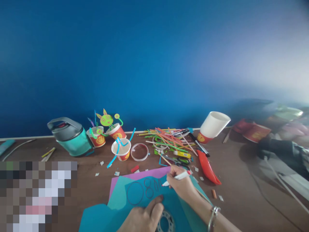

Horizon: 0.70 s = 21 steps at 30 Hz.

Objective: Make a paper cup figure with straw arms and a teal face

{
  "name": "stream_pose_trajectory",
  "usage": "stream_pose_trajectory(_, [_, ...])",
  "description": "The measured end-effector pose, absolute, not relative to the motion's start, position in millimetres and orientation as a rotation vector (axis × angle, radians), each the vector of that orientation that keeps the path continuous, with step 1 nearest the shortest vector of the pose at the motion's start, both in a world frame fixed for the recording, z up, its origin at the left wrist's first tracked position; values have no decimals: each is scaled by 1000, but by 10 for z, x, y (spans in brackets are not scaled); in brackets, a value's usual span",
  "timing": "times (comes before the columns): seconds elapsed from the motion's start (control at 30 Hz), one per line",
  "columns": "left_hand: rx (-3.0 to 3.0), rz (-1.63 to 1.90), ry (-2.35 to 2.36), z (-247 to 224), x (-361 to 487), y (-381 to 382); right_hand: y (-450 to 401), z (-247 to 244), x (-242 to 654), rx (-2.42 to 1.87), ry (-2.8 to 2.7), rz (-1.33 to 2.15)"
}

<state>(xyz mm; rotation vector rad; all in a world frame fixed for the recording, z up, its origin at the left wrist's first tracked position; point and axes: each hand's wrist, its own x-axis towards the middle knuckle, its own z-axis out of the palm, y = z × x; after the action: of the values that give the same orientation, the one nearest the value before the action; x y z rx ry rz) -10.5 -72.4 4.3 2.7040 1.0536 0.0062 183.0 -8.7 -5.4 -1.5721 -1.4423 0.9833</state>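
My right hand [180, 183] grips a white marker [177, 178] with red at its ends, its tip down at the blue paper [173, 201]. On that paper are dark outlines: a large circle, two small circles stacked, and narrow loops close to the tip. My left hand [145, 216] rests on the paper below the drawings, fingers stretched out and pressing on it. Beside its thumb lies a round tape ring [166, 222], partly hidden by the hand. Under the blue sheet lie turquoise paper [117, 190] and purple paper [140, 174].
Behind the paper stand a cup [124, 156] with blue strips, a green paper animal [106, 120] in another cup, and a teal bottle [73, 141]. Coloured sticks [166, 137], a glue stick [182, 154], scissors [181, 161], a red pouch [207, 167] and stacked cups [212, 125] lie rightward.
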Motion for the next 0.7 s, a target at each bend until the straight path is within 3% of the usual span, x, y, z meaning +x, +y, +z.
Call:
stream_pose_trajectory(0.57, [2668,73,1059,-17,-109,-731,-148,42,1828,-1451,-1404,1182])
stream_pose_trajectory(0.7, [2653,26,1069,-21,-105,-730,-171,17,1774,-1473,-1559,1068])
